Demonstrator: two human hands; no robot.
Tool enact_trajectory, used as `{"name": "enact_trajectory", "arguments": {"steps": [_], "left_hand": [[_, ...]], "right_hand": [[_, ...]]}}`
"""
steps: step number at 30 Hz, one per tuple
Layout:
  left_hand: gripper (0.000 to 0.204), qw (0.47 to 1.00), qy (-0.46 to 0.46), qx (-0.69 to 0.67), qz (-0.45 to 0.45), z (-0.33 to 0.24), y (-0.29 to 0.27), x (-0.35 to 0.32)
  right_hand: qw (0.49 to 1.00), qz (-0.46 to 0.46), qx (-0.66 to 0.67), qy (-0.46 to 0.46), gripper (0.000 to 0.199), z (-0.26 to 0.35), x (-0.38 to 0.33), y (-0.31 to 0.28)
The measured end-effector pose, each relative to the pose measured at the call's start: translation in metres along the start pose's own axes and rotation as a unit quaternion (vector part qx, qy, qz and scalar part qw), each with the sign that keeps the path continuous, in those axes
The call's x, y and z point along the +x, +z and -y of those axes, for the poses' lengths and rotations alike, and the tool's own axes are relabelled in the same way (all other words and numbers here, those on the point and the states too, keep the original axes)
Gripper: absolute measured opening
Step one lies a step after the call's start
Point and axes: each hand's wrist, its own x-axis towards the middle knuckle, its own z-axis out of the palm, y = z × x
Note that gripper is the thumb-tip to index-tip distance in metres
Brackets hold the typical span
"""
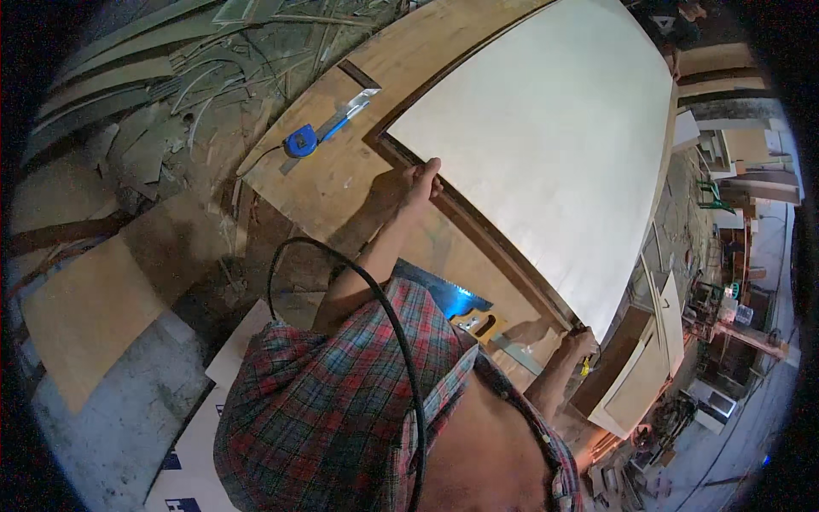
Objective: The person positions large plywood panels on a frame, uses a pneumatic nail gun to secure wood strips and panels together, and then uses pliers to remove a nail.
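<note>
Blue tape measure (pixel 300 142) sits around 10–11 o'clock from mid-view on the wooden desk (pixel 316 196). Left hand (pixel 421 181) at 12 is gripping the near edge of the big white panel (pixel 546 154), which fills 2 o'clock. Yellow-handled saw (pixel 461 305) at 4–5, then right hand (pixel 580 344) at the panel's corner, 4ish; can't tell if it's gripping.

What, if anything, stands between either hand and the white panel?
Nothing visible does. The left hand is on the near edge of the white panel, and the right hand is at its near right corner. The handsaw lies closer to the body, blocking neither.
</note>
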Motion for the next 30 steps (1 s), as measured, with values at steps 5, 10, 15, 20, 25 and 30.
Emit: {"name": "enact_trajectory", "arguments": {"steps": [5, 10, 15, 20, 25, 30], "left_hand": [[0.048, 0.991, -0.018, 0.124, 0.049, -0.019, -0.006, -0.009], [0.03, 0.98, -0.052, -0.184, 0.051, 0.017, 0.02, 0.02], [0.026, 0.972, -0.052, -0.216, 0.079, 0.039, 0.028, 0.049], [0.028, 0.974, -0.003, -0.202, 0.103, 0.014, 0.021, 0.039], [0.029, 0.977, 0.005, -0.188, 0.101, -0.019, 0.03, 0.012], [0.017, 0.984, -0.021, -0.169, 0.046, -0.007, 0.03, 0.012]], "right_hand": [[0.999, -0.022, 0.01, -0.043, 0.025, 0.008, -0.013, 0.003], [0.613, 0.079, 0.737, 0.272, 0.017, 0.043, -0.015, 0.037], [0.475, -0.046, 0.829, 0.292, 0.014, 0.067, -0.038, 0.021], [0.537, -0.053, 0.79, 0.291, 0.026, 0.062, -0.081, -0.05], [0.474, 0.017, 0.808, 0.35, 0.036, 0.06, -0.146, -0.08], [0.59, 0.06, 0.752, 0.288, 0.038, 0.073, -0.214, -0.076]]}}
